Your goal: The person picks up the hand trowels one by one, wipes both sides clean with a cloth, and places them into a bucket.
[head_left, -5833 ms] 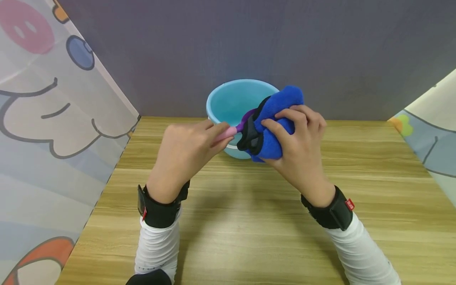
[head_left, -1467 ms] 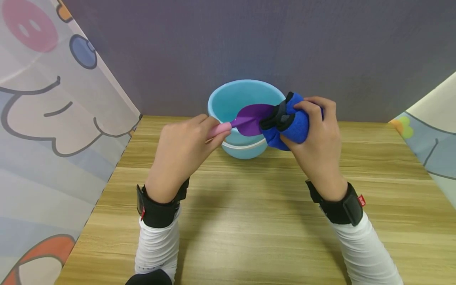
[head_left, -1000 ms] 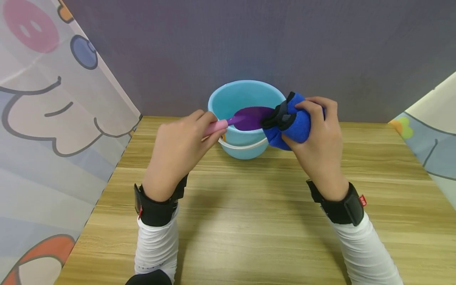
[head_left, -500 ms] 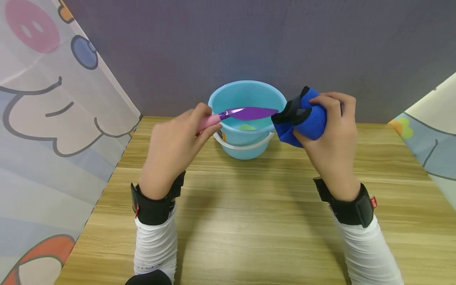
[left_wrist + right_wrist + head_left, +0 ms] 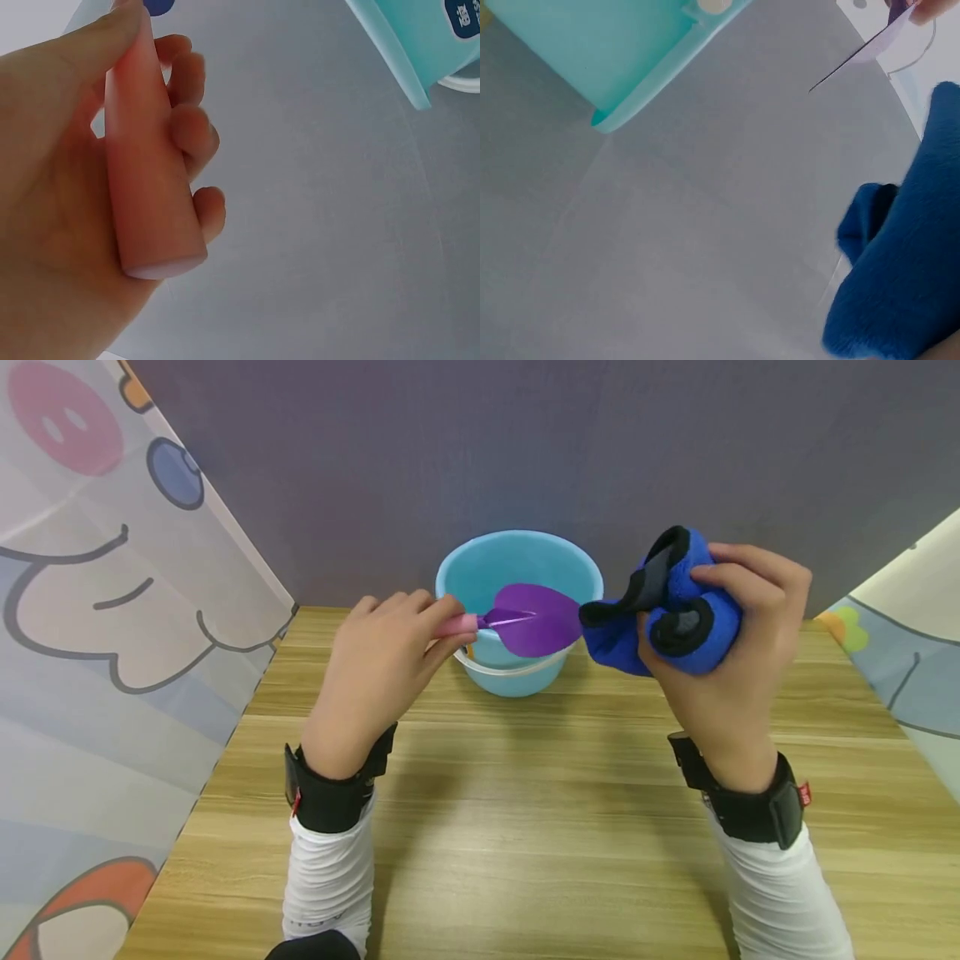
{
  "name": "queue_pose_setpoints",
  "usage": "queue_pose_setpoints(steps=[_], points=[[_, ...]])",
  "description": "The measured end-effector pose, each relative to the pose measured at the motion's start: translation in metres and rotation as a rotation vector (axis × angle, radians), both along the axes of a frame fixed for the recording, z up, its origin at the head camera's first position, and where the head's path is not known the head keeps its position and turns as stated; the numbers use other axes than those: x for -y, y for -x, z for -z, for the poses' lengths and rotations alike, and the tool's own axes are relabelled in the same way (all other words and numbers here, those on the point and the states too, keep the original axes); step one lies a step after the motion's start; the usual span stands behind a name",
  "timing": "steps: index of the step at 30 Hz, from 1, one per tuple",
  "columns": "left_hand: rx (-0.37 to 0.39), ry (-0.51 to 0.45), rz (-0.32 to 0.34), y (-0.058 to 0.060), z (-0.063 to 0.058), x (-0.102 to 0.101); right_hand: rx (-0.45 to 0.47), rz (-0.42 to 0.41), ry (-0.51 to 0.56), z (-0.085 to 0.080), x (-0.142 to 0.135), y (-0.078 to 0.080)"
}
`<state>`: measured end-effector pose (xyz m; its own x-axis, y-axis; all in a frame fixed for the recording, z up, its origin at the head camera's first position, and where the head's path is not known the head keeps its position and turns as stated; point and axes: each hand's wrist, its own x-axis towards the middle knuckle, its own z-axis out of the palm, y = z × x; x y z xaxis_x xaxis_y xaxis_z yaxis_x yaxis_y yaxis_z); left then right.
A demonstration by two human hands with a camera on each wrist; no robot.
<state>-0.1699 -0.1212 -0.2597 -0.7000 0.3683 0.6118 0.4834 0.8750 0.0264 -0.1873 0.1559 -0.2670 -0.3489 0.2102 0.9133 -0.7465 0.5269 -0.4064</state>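
My left hand grips the pink handle of a small shovel with a purple leaf-shaped blade. The blade points right, its broad face showing, over the front of a light blue bucket. My right hand holds a bunched blue cloth with black edging and a grey side, just right of the bucket. One corner of the cloth lies right by the blade's tip in the head view. A gap shows between blade and cloth in the right wrist view.
The bucket stands at the back of a wood-grain table, its white handle hanging down in front. A dark grey panel rises behind it. Cartoon-printed sheets flank the table on both sides.
Earlier the cloth was wrapped over the shovel's blade. My right hand has drawn it rightward off the blade. My left hand has turned the shovel, so the blade went from edge-on to broad face.
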Motion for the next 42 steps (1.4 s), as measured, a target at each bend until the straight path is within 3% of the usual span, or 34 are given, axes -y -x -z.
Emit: queue_pose_setpoints(steps=[5,9,12,15,19,24,42], points=[[-0.078,-0.001,0.067,0.002,0.003,-0.008,-0.119,-0.099,-0.032,0.010,0.012,-0.002],[-0.117,0.032,0.105,0.003,0.004,-0.015,-0.150,-0.168,-0.183,0.019,0.024,-0.002],[-0.153,0.082,0.119,0.003,0.004,-0.020,-0.117,-0.186,-0.388,0.025,0.031,-0.003],[-0.192,0.143,0.118,0.002,0.003,-0.024,-0.050,-0.149,-0.597,0.029,0.033,-0.004],[-0.224,0.210,0.101,0.001,0.001,-0.026,0.041,-0.090,-0.741,0.033,0.034,-0.004],[-0.244,0.223,0.089,0.001,-0.001,-0.026,0.071,-0.076,-0.741,0.033,0.034,-0.004],[-0.273,0.174,0.105,-0.003,-0.003,-0.021,0.032,-0.121,-0.624,0.033,0.038,-0.004]])
